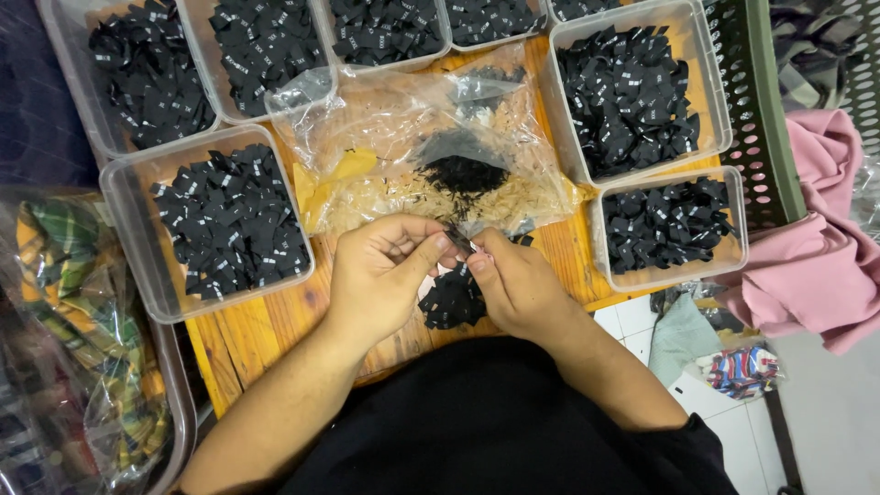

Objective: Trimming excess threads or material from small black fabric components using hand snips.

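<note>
Wooden table (247, 335), hands (449, 270) pinching black label (461, 241), tubs crowding

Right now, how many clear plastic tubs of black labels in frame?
7. Four along the top edge: far left, next, middle, another cut off by the frame. One left of the hands. Two on the right, large and small. More may lie outside the frame.

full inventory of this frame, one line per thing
clear tubs: seven, filled with black labels, around the table
plastic bag: one, clear, table centre, holding pale and black bits
loose label pile: one, black, under the hands
wooden table: one, orange-brown
green crate: one, right
pink cloth: one, far right
plaid cloth in bag: one, left
left hand, right hand: pinching one small black label together
</note>
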